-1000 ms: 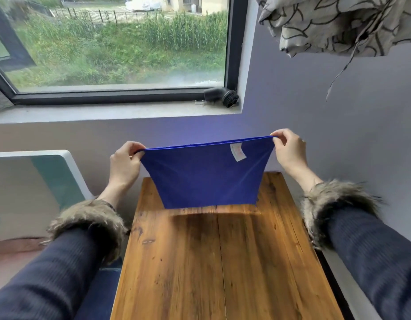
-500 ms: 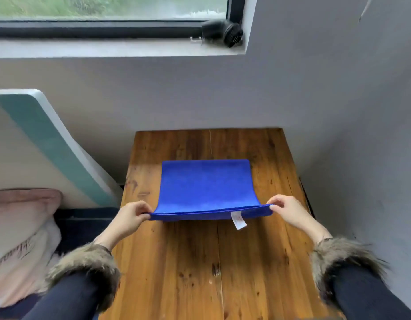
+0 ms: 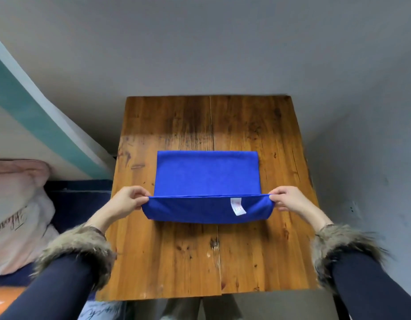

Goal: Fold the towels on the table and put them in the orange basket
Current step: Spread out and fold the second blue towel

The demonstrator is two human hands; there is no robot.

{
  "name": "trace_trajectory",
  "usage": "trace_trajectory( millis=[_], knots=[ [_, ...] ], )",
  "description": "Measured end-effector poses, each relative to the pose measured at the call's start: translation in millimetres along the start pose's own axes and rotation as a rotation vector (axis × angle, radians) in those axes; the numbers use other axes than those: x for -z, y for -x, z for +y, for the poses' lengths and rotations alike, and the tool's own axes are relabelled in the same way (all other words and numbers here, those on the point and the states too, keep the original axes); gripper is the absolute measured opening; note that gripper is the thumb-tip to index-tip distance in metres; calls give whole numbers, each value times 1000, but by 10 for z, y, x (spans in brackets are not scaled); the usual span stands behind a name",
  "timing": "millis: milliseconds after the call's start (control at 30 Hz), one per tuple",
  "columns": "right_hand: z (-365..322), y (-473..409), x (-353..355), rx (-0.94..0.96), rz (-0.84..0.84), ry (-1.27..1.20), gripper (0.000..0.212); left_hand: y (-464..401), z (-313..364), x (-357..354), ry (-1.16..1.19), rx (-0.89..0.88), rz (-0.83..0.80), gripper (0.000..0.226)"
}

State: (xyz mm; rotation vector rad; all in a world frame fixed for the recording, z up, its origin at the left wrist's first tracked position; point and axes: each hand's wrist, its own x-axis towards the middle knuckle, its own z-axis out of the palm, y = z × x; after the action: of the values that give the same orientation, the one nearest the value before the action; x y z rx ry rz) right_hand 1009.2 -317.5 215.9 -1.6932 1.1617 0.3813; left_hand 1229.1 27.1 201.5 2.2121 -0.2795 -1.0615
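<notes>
Both hands up: left hand [image 3: 127,200] and right hand [image 3: 290,200] each pinch a corner of the blue towel [image 3: 207,173], stretching its near edge above the wooden table [image 3: 176,257] at frame centre.

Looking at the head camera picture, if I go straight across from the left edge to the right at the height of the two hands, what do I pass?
pale pillow → left hand pinching a towel corner → blue towel → white label on the towel → right hand pinching the other corner → bare edge of the wooden table → grey wall
</notes>
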Motion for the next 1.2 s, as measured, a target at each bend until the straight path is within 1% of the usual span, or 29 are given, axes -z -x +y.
trace_trajectory(
  millis=[133, 267, 400, 500, 600, 800, 967, 1033, 1100, 1200],
  knots=[
    [-222, -272, 37, 60, 104, -140, 9, -270, 188, 121, 9, -102, 128, 18],
    [-373, -608, 49, 123, 177, -201, 15, -584, 362, 184, -23, -158, 229, 10],
    [-468, -913, 17, 165, 224, -267, 12, -890, 462, 200, -52, -185, 285, 10],
    [-501, -1106, -27, 163, 261, -283, 12, -1099, 471, 196, -61, -169, 323, 12],
    [-498, -1265, -67, 146, 260, -285, 15, -1273, 455, 173, -76, -168, 381, 12],
    [-459, -1561, -192, 164, 306, -229, 12, -1564, 315, 79, -104, -92, 379, 12],
    [-416, -1774, -256, 138, 336, -200, 10, -1796, 271, 25, -102, -40, 423, 9],
    [-406, -1822, -267, 123, 357, -194, 11, -1868, 238, 18, -84, 8, 422, 11],
    [-376, -1820, -282, 111, 384, -197, 13, -1894, 200, -8, -42, 56, 417, 19],
    [-260, -1718, -330, 65, 398, -229, 20, -1826, 128, -98, 35, 69, 444, 25]
  ],
)
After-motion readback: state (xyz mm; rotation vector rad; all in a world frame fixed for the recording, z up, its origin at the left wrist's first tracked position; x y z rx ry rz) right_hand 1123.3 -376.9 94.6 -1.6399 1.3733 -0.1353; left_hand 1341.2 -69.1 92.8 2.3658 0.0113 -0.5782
